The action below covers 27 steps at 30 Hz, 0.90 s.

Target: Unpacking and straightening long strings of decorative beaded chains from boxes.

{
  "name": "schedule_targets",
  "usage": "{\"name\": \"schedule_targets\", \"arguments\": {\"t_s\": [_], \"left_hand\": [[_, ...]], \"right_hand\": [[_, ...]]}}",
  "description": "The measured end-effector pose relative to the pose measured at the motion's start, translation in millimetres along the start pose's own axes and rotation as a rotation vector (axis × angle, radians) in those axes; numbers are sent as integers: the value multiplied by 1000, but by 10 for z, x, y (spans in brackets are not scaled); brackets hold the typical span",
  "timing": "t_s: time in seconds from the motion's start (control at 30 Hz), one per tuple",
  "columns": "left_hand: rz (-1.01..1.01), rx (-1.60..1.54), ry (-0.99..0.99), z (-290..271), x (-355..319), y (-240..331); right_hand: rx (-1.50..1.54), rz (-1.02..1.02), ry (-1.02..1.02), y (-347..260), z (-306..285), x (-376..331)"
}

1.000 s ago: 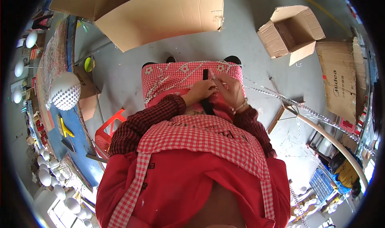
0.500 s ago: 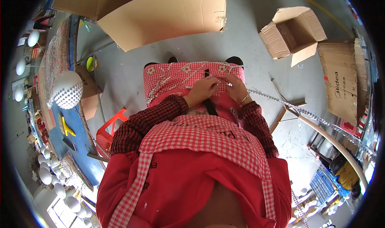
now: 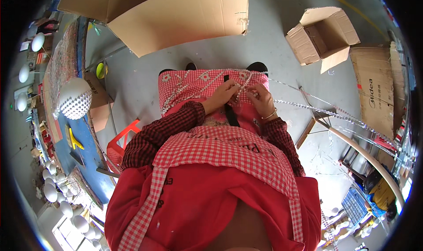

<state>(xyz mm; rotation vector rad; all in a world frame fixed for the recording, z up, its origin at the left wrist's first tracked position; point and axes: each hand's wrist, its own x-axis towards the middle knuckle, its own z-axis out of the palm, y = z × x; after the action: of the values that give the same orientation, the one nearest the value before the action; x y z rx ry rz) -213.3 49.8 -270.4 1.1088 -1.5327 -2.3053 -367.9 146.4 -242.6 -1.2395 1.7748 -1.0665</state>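
Observation:
Over my lap, covered by a red-and-white checked apron (image 3: 211, 147), both hands work close together. Fingers bent inward, my left hand (image 3: 221, 95) pinches a thin silver bead strand (image 3: 245, 84). Just to its right, my right hand (image 3: 261, 100) has thumb and fingertips closed on the same strand; the exact grip is small and partly hidden. More silvery strands lie in loops across the apron's lower part, and a couple of long ones (image 3: 324, 111) stretch from my lap off to the right. A black strap (image 3: 231, 115) lies below my hands.
A large cardboard box (image 3: 185, 24) stands ahead, a smaller open box (image 3: 326, 39) ahead right. On my left, a blue table (image 3: 94, 167) bears a white ball (image 3: 75, 99) partly covered in silver studs. A red plastic stool (image 3: 121, 143) is beside it. A curved pole (image 3: 368, 149) is at right.
My right hand has turned and shifted slightly, its fingers now more curled. The strands on the right have swung apart, showing more than one line. My left hand has barely moved.

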Motion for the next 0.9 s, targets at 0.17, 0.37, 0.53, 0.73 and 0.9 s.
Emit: {"name": "schedule_targets", "arguments": {"t_s": [0.17, 0.37, 0.53, 0.73, 0.9], "left_hand": [[-65, -10, -13, 5, -59, 85], [-152, 21, -95, -23, -123, 89], [-231, -266, -184, -69, -69, -106], [-244, -284, -135, 80, -146, 152], [-220, -273, -135, 51, -148, 104]], "right_hand": [[-144, -123, 23, 122, 26, -47], [-117, -118, 179, 43, 61, -48], [-434, -101, 283, -85, 105, -153], [246, 266, 27, 190, 293, -238], [518, 324, 51, 13, 99, -196]]}}
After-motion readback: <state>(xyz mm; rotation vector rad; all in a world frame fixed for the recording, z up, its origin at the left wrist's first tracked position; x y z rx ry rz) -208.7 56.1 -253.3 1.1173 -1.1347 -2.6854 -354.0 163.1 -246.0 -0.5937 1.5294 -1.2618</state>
